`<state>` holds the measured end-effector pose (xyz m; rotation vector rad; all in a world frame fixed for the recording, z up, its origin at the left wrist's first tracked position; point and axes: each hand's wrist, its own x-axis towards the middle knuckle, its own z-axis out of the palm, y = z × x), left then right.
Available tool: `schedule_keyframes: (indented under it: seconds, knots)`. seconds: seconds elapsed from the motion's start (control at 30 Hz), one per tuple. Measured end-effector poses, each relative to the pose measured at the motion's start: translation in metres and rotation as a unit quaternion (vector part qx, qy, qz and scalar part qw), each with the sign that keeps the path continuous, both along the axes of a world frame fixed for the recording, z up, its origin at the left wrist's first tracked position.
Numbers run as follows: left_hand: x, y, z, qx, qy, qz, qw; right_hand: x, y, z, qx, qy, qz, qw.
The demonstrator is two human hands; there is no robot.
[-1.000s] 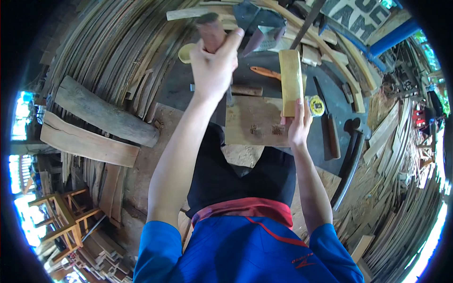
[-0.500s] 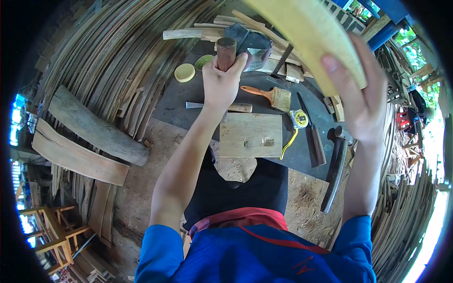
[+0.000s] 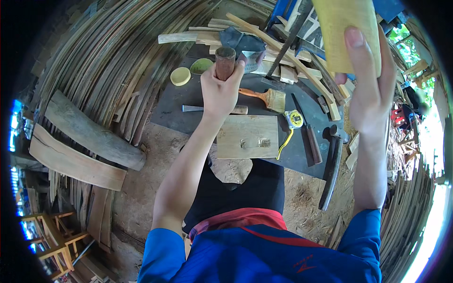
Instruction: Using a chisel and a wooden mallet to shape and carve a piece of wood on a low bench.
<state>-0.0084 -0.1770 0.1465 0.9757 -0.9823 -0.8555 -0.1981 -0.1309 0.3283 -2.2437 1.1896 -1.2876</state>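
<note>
Dark counter (image 3: 174,106) w/ square board (image 3: 247,137), paintbrush (image 3: 264,96), tape measure (image 3: 295,119). Left hand (image 3: 219,92) fingers wrapped round brown wooden handle (image 3: 225,62); right hand (image 3: 373,85) grips raised yellow block (image 3: 342,28), top cut off.

A dirt floor (image 3: 155,155) strewn with wood shavings, ringed by stacks of thin bent slats (image 3: 108,52). Two thick planks (image 3: 80,141) lie at the left (one overlapping the other), near small wooden stools (image 3: 47,236). Bright daylight and greenery (image 3: 406,35) show at the right edge.
</note>
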Motion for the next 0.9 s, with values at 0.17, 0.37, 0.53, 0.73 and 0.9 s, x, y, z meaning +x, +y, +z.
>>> schedule_keyframes:
  seconds: [0.17,0.37,0.53,0.73,0.9]
  knots:
    - [-0.006,0.007,0.006,-0.068,0.021,-0.009,0.997,0.009,-0.004,-0.031,-0.025,0.192,0.075,0.978]
    - [-0.005,0.005,0.002,-0.020,-0.019,0.025,0.999,-0.001,-0.004,-0.016,-0.124,0.013,0.026,0.992]
    - [-0.002,0.004,-0.006,-0.014,0.001,0.032,0.999,0.000,0.001,-0.012,-0.040,0.142,0.056,0.988]
    - [-0.002,0.009,-0.001,0.005,-0.012,0.028,1.000,0.001,0.004,-0.030,-0.053,0.237,0.023,0.970]
    - [0.002,0.005,-0.005,0.008,-0.025,0.048,0.999,0.000,0.014,0.001,0.007,-0.006,0.074,0.997]
